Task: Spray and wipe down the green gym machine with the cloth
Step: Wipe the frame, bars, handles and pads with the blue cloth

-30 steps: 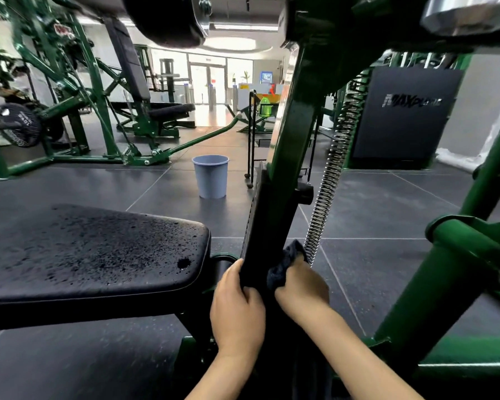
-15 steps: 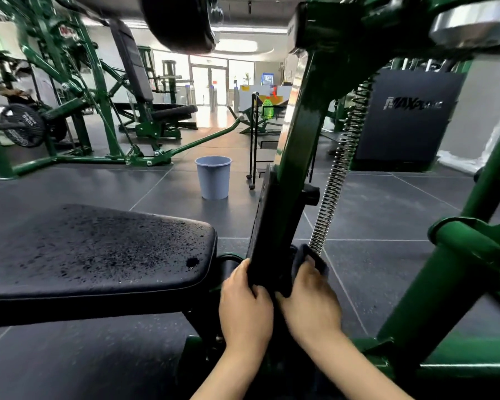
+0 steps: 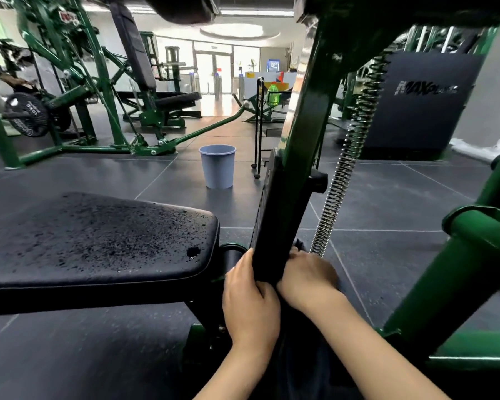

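The left hand (image 3: 250, 295) is curling its fingers round the near edge of the black upright bar (image 3: 280, 226), thumb on the side facing the seat, steadying it. Just across the bar, the right hand (image 3: 308, 280) is pressing a dark cloth (image 3: 299, 244) against the bar's far face; only a corner of the cloth is showing above the knuckles, and the fingers themselves are hidden behind the bar, apparently wrapped over the cloth.

Judging by this, the wiping step is under way low on the green gym machine (image 3: 309, 116). Beside the right hand's knuckles a coil spring (image 3: 344, 168) is climbing away; left of the left hand the seat pad (image 3: 98, 241) is lying beaded with droplets.

The next move probably calls for sliding the cloth along the bar while avoiding the spring, then turning to the wet pad. No spray bottle is in sight near either hand.
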A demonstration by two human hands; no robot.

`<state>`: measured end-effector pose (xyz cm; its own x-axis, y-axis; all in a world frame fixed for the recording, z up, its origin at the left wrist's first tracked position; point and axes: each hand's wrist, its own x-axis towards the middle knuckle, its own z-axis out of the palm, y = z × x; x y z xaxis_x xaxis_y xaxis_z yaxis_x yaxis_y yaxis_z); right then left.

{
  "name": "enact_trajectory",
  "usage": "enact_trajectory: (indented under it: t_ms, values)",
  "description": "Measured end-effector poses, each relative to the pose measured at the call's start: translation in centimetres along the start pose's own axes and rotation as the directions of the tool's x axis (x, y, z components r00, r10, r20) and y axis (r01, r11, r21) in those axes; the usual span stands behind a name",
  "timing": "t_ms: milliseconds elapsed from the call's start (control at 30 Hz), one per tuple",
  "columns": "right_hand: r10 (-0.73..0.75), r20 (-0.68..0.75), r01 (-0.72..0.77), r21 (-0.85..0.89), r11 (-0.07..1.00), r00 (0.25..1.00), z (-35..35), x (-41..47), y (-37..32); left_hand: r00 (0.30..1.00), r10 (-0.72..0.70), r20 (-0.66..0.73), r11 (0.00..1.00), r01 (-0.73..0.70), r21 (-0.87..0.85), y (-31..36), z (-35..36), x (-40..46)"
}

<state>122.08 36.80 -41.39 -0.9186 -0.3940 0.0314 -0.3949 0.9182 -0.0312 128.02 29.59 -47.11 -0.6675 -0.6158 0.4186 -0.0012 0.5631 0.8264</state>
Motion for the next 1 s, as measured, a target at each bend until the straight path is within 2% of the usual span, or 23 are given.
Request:
enact_trajectory:
  t_ms: [133, 200, 267, 400, 467, 600, 667, 733, 800, 867, 933, 1000]
  values:
    - [0.042, 0.142, -0.071, 0.204, 0.976, 0.989, 1.0, -0.5, 1.3, 1.000, -0.014, 0.023, 1.000, 0.013, 0.016, 0.5, -0.4, 0.0]
    - [0.049, 0.143, -0.077, 0.200, 0.977, 0.989, 1.3, -0.8, 1.5, 0.998, -0.038, 0.047, 0.998, 0.035, 0.051, 0.9, -0.7, 0.1]
    - [0.084, 0.083, -0.097, 0.170, 0.981, 0.993, 1.6, -1.0, 1.5, 0.993, -0.072, 0.090, 0.995, 0.065, 0.078, 1.2, -0.9, 0.2]
    - [0.104, 0.043, -0.113, 0.308, 0.945, 0.994, 2.0, -2.1, 1.8, 0.974, -0.130, 0.183, 0.988, 0.111, 0.109, 2.5, -2.2, 0.6]
    - [0.115, -0.037, -0.096, 0.344, 0.934, 0.993, 2.4, -2.8, 2.2, 0.962, -0.152, 0.225, 0.985, 0.129, 0.116, 3.2, -3.1, 1.0]
    - [0.205, -0.228, -0.077, 0.469, 0.880, 0.952, 0.5, -4.8, 2.5, 0.969, -0.087, 0.232, 0.994, 0.100, -0.043, 4.1, -4.3, 2.7]
    - [0.297, -0.367, -0.025, 0.593, 0.805, 0.881, -2.0, -5.8, 2.5, 0.972, -0.077, 0.222, 0.972, 0.122, -0.200, 5.2, -4.4, 3.6]
    - [0.362, -0.558, 0.069, 0.606, 0.793, 0.746, -4.7, -6.1, 2.0, 0.971, -0.115, 0.210, 0.911, 0.187, -0.367, 6.9, -4.4, 4.4]
    - [0.316, -0.756, 0.139, 0.469, 0.872, 0.573, -7.0, -5.2, 0.8, 0.963, -0.156, 0.218, 0.838, 0.246, -0.487, 8.6, -4.3, 5.5]
    - [0.232, -0.866, 0.134, 0.320, 0.938, 0.443, -8.3, -3.0, -0.8, 0.969, -0.125, 0.215, 0.849, 0.216, -0.482, 10.1, -4.1, 6.7]
    - [0.136, -0.921, 0.091, 0.181, 0.979, 0.365, -8.0, -1.3, -2.2, 0.978, -0.112, 0.178, 0.862, 0.185, -0.472, 10.6, -4.1, 7.2]
    - [0.050, -0.945, 0.065, 0.075, 0.995, 0.324, -6.5, -0.5, -2.7, 0.971, -0.122, 0.206, 0.843, 0.210, -0.494, 10.3, -4.3, 7.7]
